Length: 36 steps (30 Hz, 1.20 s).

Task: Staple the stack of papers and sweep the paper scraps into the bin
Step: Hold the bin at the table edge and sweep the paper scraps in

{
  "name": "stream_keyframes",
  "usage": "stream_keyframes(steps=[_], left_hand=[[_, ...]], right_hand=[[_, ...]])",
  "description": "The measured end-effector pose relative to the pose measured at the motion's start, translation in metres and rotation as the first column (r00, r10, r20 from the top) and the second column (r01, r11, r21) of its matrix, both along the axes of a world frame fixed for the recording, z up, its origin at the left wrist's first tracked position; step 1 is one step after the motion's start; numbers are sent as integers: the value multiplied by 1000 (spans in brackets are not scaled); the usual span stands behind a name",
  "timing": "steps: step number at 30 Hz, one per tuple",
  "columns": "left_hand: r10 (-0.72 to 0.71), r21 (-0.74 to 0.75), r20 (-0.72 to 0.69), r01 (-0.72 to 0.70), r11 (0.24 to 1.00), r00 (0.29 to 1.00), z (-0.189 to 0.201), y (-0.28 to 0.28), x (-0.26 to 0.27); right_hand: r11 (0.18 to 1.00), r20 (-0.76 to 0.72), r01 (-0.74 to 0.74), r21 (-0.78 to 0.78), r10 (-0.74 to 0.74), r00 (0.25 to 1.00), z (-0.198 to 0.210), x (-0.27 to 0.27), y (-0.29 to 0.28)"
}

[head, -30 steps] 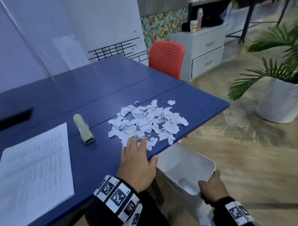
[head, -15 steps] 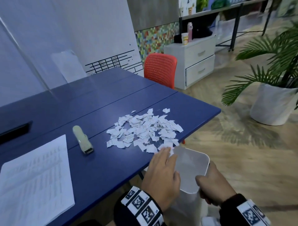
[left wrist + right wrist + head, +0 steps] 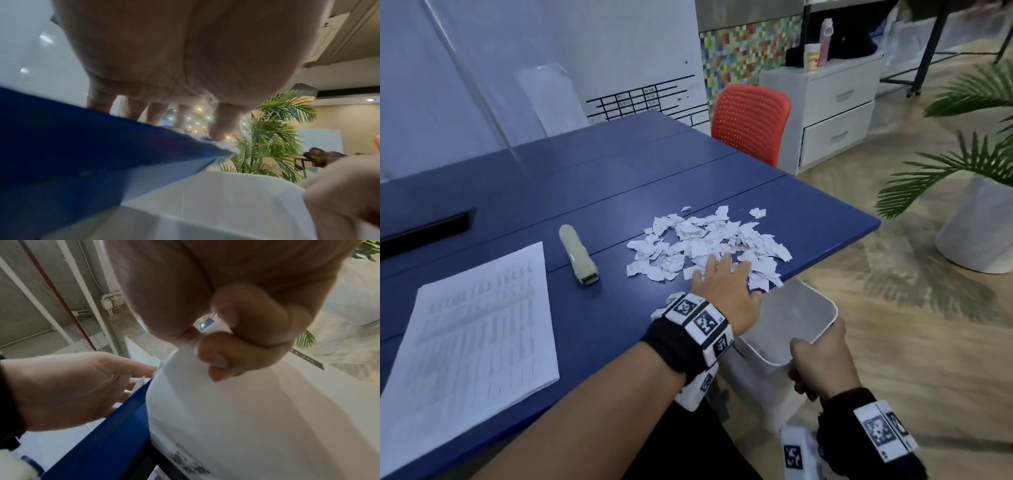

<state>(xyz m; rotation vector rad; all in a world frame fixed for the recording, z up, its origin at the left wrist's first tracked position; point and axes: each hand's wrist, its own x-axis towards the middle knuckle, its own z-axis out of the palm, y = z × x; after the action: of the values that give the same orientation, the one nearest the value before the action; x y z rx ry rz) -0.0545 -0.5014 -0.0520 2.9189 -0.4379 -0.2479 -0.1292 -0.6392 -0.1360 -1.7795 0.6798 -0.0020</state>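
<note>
A heap of white paper scraps (image 3: 709,240) lies near the front right edge of the blue table (image 3: 602,178). My left hand (image 3: 726,284) lies flat on the near side of the heap, fingers straight and spread; the left wrist view shows those fingers (image 3: 156,116) pressed to the tabletop. A white bin (image 3: 811,318) hangs just below the table edge. My right hand (image 3: 822,363) grips its near rim, fingers (image 3: 242,344) curled over the rim in the right wrist view. A stack of printed papers (image 3: 472,339) lies at the left, a pale stapler (image 3: 578,255) beside it.
A red chair (image 3: 751,120) stands behind the table's far right corner, with a white drawer unit (image 3: 832,109) beyond it. A potted palm (image 3: 983,212) in a white pot stands on the wooden floor to the right. A black slot (image 3: 424,233) sits at the table's left.
My left hand went from the near scraps to the table edge over the bin, then back onto the heap. The right hand kept hold of the bin.
</note>
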Motion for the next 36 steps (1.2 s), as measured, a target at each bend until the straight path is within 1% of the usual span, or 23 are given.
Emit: stream_keyframes(steps=[3,7,11,14,16,18,19,20,22,23,25,27,29,31,34,36], left_hand=[[-75,31,17,74,997,997,-7,-4,-11],[-165,-9,65,166,986,984,-11,-9,-28],[-246,-79,146,259,963,958,-13,-13,-43],[-324,-157,225,363,919,919,-17,-12,-48],[-370,-257,272,437,862,888,-17,-10,-50],[-367,-349,290,455,820,884,-14,-6,-48],[-331,-376,298,428,821,896,-11,-3,-44],[-266,-394,302,374,840,915,-7,1,-39],[-82,-401,277,193,895,957,2,15,-22],[16,-375,246,80,924,969,7,24,-12],[177,-261,161,-131,956,971,15,48,10],[270,-145,38,-262,954,962,18,73,27],[271,-58,-94,-277,959,958,15,86,35],[223,2,-155,-225,974,962,10,86,32],[160,54,-133,-154,987,978,6,71,13],[103,46,-110,-98,994,989,5,58,-2]], right_hand=[[1000,12,-21,-7,21,1000,1,-2,-3],[998,21,-67,-22,67,998,3,-9,-3],[996,18,-83,-22,83,996,6,-14,-5],[996,15,-89,-22,89,996,8,-14,-8],[995,13,-95,-24,95,995,8,-14,-9],[995,12,-98,-28,99,995,8,-14,-9],[995,8,-98,-31,98,995,8,-14,-8],[995,1,-97,-34,97,995,7,-15,-8],[995,-7,-98,-35,98,995,5,-15,-7],[995,-6,-99,-31,99,995,5,-14,-5],[994,-4,-104,-29,104,995,5,-13,-3],[994,-11,-109,-32,108,994,7,-12,0],[993,-20,-114,-29,113,993,7,-12,3],[993,-23,-119,-20,119,993,8,-12,6],[991,-31,-129,-16,129,991,8,-13,8],[991,-29,-134,-13,134,991,9,-14,9]])
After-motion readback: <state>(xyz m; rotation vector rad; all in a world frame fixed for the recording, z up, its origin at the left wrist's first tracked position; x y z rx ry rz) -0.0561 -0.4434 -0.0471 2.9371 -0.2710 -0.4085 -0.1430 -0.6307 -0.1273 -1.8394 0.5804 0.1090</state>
